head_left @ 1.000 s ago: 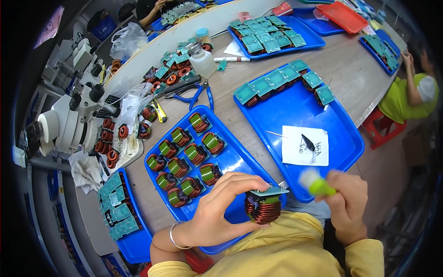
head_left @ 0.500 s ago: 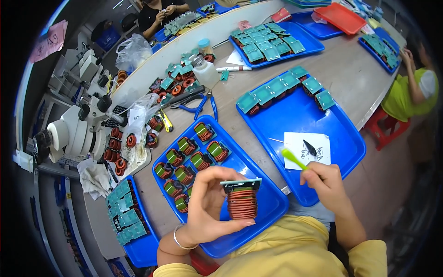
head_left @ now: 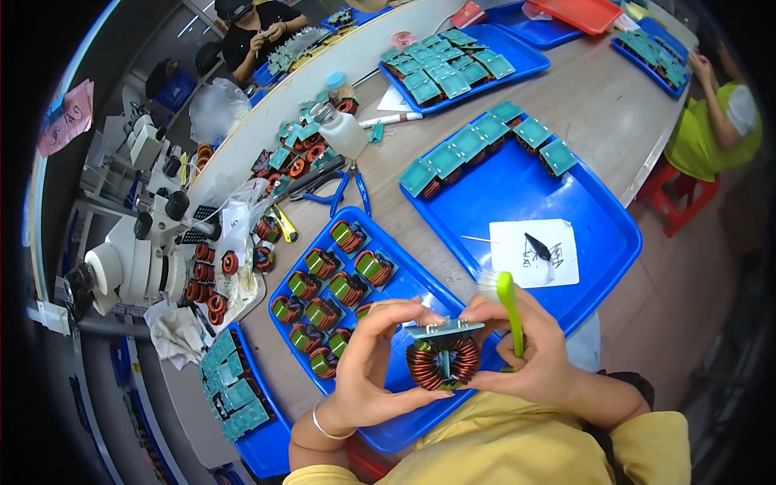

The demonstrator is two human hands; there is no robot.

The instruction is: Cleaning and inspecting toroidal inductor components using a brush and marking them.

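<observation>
A copper-wound coil with a green board on top (head_left: 442, 356) sits between both my hands, low in the middle of the view. My left hand (head_left: 368, 368) grips its left side with thumb and fingers. My right hand (head_left: 537, 360) touches its right side and also holds a green-handled brush (head_left: 508, 303), bristles pointing up. Under my hands lies a blue tray (head_left: 408, 283) with several more such coils (head_left: 335, 291).
A larger blue tray (head_left: 582, 202) on the right carries a white paper (head_left: 535, 252) and a row of green-topped coils (head_left: 485, 141). A white microscope (head_left: 137, 259), blue-handled pliers (head_left: 343, 190) and a plastic bottle (head_left: 339, 129) stand to the left. Other people work at the far edges.
My right hand has come in from the right with the brush and now touches the coil. The coil has turned so its side faces me.
</observation>
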